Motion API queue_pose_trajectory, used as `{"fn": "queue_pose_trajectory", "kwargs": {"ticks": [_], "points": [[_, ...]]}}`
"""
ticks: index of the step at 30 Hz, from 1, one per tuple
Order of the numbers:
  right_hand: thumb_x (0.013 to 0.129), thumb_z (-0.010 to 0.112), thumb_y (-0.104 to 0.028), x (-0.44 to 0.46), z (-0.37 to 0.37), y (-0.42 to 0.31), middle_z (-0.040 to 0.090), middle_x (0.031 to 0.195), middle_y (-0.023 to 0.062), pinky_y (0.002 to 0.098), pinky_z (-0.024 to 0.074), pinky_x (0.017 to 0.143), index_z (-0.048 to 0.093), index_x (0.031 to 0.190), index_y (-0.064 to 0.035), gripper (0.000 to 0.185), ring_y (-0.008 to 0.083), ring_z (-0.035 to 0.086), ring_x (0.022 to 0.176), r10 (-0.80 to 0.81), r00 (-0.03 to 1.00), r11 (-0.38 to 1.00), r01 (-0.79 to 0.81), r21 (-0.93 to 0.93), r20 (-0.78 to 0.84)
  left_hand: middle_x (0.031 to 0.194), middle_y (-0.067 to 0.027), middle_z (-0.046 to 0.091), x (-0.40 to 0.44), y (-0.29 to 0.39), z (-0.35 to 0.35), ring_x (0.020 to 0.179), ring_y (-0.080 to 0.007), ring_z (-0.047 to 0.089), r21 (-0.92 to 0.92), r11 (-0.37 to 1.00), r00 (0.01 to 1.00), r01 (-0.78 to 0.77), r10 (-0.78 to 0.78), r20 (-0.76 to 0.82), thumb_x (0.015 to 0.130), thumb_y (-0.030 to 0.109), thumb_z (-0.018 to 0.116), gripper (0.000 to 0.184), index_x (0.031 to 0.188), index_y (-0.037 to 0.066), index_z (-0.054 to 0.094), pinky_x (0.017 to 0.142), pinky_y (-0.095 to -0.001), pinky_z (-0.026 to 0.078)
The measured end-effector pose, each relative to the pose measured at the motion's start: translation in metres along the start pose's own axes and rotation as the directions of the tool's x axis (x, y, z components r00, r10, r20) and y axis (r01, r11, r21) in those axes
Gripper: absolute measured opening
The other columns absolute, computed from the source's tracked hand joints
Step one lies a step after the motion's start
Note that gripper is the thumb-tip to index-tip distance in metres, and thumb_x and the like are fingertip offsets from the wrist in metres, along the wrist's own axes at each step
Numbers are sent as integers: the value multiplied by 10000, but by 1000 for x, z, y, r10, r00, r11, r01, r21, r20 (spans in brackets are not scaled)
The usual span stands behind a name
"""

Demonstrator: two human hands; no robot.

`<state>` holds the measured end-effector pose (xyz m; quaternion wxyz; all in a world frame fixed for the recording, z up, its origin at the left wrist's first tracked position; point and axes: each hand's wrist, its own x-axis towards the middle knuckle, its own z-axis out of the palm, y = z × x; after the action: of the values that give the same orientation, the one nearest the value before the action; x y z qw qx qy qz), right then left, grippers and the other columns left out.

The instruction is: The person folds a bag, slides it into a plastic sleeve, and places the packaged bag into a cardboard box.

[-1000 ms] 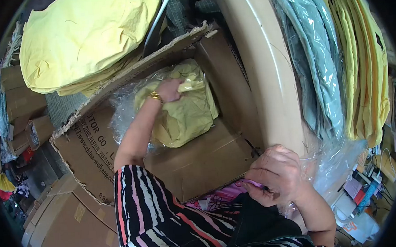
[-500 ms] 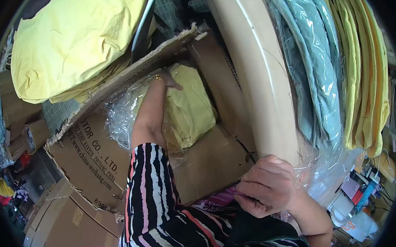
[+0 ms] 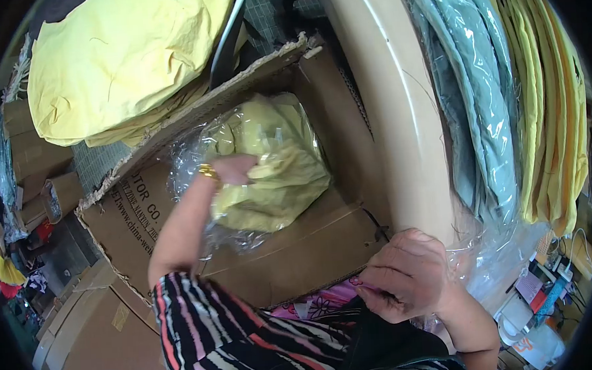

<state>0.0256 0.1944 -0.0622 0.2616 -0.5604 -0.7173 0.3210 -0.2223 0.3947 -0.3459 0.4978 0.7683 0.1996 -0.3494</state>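
Note:
Inside an open cardboard box (image 3: 294,269) lies a yellow folded cloth bundle (image 3: 264,207), partly covered by clear plastic film (image 3: 181,161). My left hand (image 3: 231,169) reaches into the box, its fingers closed on the bundle's upper side; the cloth creases outward from the fingertips, which are slightly blurred. Whether film is also in that grip I cannot tell. Over the box's near right edge, my right hand (image 3: 408,273) is curled with fingertips pressed together, beside the lower end of a long beige smooth-surfaced piece (image 3: 399,112). What it holds, if anything, is hidden.
A pile of yellow cloth (image 3: 122,67) stands beyond the box's left wall. To the right are plastic-wrapped blue-grey cloth (image 3: 472,95) and stacked yellow cloth pieces (image 3: 546,105). Another carton (image 3: 110,335) sits lower left; small items and cables (image 3: 536,293) lie lower right.
My left hand has moved down and left across the bundle, whose near side is now more bunched and rounded. My right hand stays nearly in place. The view has shifted slightly.

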Motion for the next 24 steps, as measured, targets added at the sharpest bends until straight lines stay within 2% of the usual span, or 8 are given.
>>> {"fn": "queue_pose_trajectory", "kwargs": {"ticks": [3,6,8,13,15,16,18,24], "points": [[628,763,-117,2,1,-1,601,726,15,298,465,587,653,742,-106,158,177,591,633,8,1000,1000,-8,1,-18,1248,-204,609,-25,-64,-30,1148,-340,586,-18,1000,999,13,-12,41,776,255,735,583,1297,65,554,991,-380,453],[612,754,-106,4,0,-3,600,718,13,299,461,577,657,741,-104,161,173,590,631,12,1000,1000,-13,-20,-10,1302,-162,578,7,-128,-14,1250,-301,518,-132,962,935,239,-265,-235,754,251,751,587,1297,116,574,1054,-436,400],[607,751,-101,4,0,-4,602,720,14,299,462,579,658,740,-102,162,174,591,632,11,1000,999,-12,-31,-3,1389,-122,504,21,-130,10,1361,-267,398,-11,702,528,712,-546,-650,725,246,755,563,1264,168,614,1107,-542,308],[601,749,-96,3,2,-3,602,720,16,298,466,586,659,735,-96,161,177,596,637,11,999,1000,-12,-20,-45,1373,-111,508,13,-97,42,1359,-248,396,70,793,517,605,-324,-792,683,204,713,549,1226,194,633,1157,-567,193],[599,750,-96,3,2,-3,601,716,18,297,469,592,659,729,-94,160,180,599,641,12,999,1000,-13,-17,-42,1142,-111,659,-6,-71,34,1157,-246,588,205,794,783,572,-453,-427,671,172,683,555,1224,189,634,1158,-521,209],[599,750,-96,3,1,-2,601,716,18,297,469,592,659,729,-94,160,180,599,641,10,999,1000,-11,-17,-43,1142,-111,659,-18,-66,39,1157,-246,588,206,793,781,573,-453,-429,671,172,683,555,1224,189,634,1158,-521,209],[596,753,-95,3,2,-3,602,712,19,298,466,584,660,728,-94,162,182,597,637,7,999,1000,-8,-14,-44,880,-123,709,-51,-55,58,882,-287,677,276,940,794,202,8,-608,665,140,649,550,1215,154,643,1091,-475,326],[584,762,-91,3,2,-4,601,707,23,304,458,567,660,722,-91,171,182,592,626,3,999,999,-5,-44,-46,749,-219,652,-101,61,8,775,-349,651,248,958,910,146,-32,-412,639,63,613,375,1011,40,661,949,-448,443]]}}
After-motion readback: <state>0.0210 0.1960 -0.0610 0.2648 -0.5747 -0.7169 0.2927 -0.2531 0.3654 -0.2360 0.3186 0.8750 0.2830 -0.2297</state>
